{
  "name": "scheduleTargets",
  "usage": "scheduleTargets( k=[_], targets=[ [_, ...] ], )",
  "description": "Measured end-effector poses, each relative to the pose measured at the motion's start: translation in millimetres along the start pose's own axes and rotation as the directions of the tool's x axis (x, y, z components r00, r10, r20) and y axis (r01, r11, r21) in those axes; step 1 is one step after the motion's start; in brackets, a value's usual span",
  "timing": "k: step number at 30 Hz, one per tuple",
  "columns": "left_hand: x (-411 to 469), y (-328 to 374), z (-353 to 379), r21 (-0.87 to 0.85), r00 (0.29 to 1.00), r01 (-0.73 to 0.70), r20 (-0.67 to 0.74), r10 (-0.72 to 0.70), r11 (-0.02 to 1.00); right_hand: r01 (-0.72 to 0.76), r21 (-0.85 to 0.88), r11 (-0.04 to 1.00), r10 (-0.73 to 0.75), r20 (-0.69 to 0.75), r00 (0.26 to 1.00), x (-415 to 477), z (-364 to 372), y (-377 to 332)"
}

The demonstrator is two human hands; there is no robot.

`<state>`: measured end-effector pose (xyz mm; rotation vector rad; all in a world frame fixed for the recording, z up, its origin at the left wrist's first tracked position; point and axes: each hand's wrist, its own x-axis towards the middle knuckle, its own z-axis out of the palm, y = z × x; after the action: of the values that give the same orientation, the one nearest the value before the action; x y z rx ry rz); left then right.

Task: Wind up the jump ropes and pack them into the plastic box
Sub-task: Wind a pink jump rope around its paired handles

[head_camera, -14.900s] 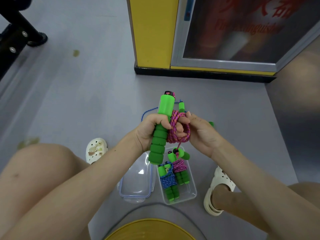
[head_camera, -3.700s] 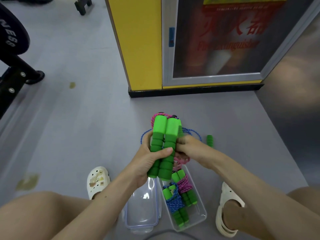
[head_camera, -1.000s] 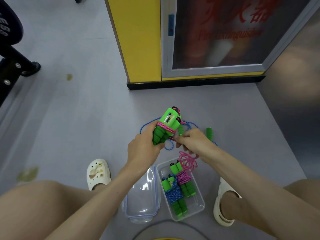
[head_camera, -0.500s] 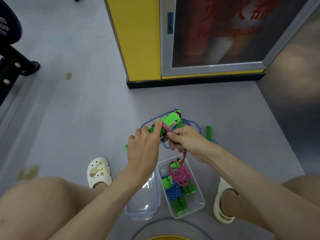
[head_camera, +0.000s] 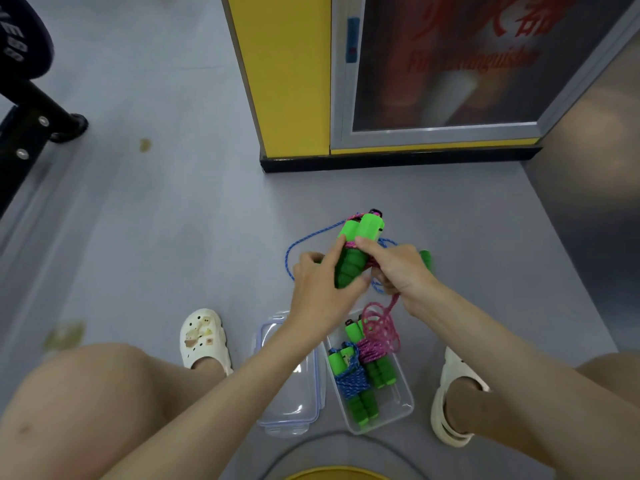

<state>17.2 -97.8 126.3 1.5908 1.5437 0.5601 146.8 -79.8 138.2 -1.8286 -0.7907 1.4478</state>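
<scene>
Just above box [head_camera: 403,407] rim, L hand [head_camera: 322,292] grips handles [head_camera: 353,261], R hand [head_camera: 401,268] rope [head_camera: 381,323].

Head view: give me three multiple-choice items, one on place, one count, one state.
1. Where is the lid? A on the plastic box; B on the floor left of it; C in a hand.
2. How many wound ropes lie in the box? A two; B none; C four.
3. The pink rope held by the right hand is: A untouched; B fully wound; C partly wound on the green handles.
1 B, the lid lies flat beside the box. 2 A, one blue bundle, one pink bundle. 3 C, turns circle the handles, slack hangs over the box.
</scene>
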Motion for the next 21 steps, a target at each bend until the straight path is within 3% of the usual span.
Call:
scheduleTargets(
  k=[2, 5, 9, 12, 14, 17, 19, 21],
  targets=[
    [5, 0, -9, -0.326, 0.991, 0.135, 0.037, -0.130, 0.936, 0.010, 0.003, 1.000, -0.011, 0.012, 1.000, 1, -3, 0],
    [11, -5, -23, -0.516, 0.947, 0.321, 0.179, -0.267, 0.794, 0.032, 0.057, 0.998, -0.037, 0.094, 0.995, 1, -5, 1],
    [7, -7, -28, -0.626, 0.867, 0.460, 0.469, -0.168, 0.630, 0.048, 0.128, 0.991, -0.073, 0.194, 0.978, 0, -8, 1],
    [5, -5, -30, -0.671, 0.868, 0.453, 0.483, -0.116, 0.587, 0.056, 0.118, 0.991, -0.082, 0.232, 0.969, 2, -11, 1],
    [7, -2, -32, -0.638, 0.914, 0.372, 0.378, -0.146, 0.674, 0.072, 0.072, 0.995, -0.088, 0.259, 0.962, 3, -12, 3],
    [11, -3, -32, -0.452, 0.971, 0.215, 0.194, -0.140, 0.865, 0.108, -0.072, 0.992, -0.088, 0.238, 0.967, 4, -11, 7],
    [12, -6, -29, -0.210, 0.995, 0.079, 0.075, -0.064, 0.975, 0.117, -0.134, 0.984, -0.083, 0.233, 0.969, 3, -11, 9],
    [10, -6, -27, 0.080, 1.000, -0.001, -0.012, 0.002, 0.997, 0.134, -0.185, 0.974, -0.085, 0.250, 0.964, 3, -11, 9]
  ],
)
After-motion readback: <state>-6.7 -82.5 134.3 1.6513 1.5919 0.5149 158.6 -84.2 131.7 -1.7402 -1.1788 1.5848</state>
